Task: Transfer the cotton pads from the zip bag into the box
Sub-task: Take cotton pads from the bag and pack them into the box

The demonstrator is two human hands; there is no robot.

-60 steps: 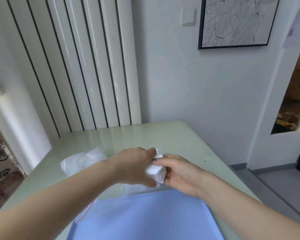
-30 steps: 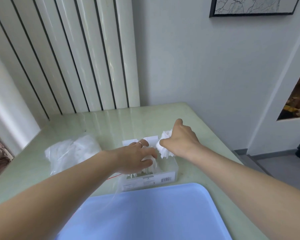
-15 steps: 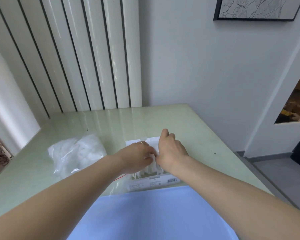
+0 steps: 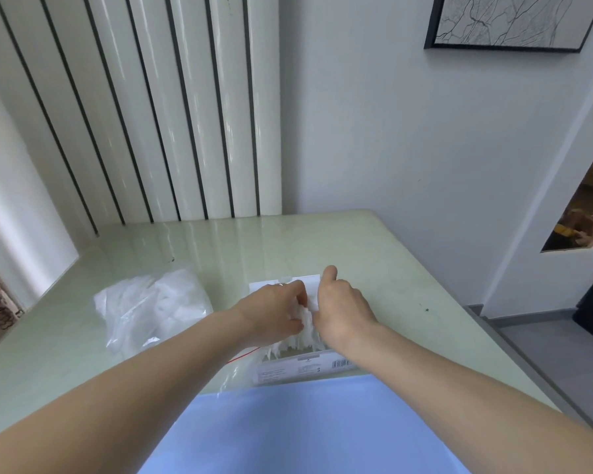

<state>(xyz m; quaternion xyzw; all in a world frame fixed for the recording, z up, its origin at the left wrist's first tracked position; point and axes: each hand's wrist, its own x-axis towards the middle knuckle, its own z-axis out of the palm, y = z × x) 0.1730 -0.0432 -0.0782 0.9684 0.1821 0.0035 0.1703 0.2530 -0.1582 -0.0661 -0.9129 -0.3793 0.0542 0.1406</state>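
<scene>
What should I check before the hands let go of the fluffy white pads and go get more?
1. Cotton pads sit over the box, not the table: ok.
2. Pads pushed fully down: not ok, their tops stick up above the box wall.
3. Left hand and right hand both at the pads: ok, one on each side.
4. Box standing flat: ok, it looks level.
5. Room left in the box: cannot tell, the hands hide it.
6. More pads waiting in the plastic bag on the left: ok, white shapes show inside.
</scene>
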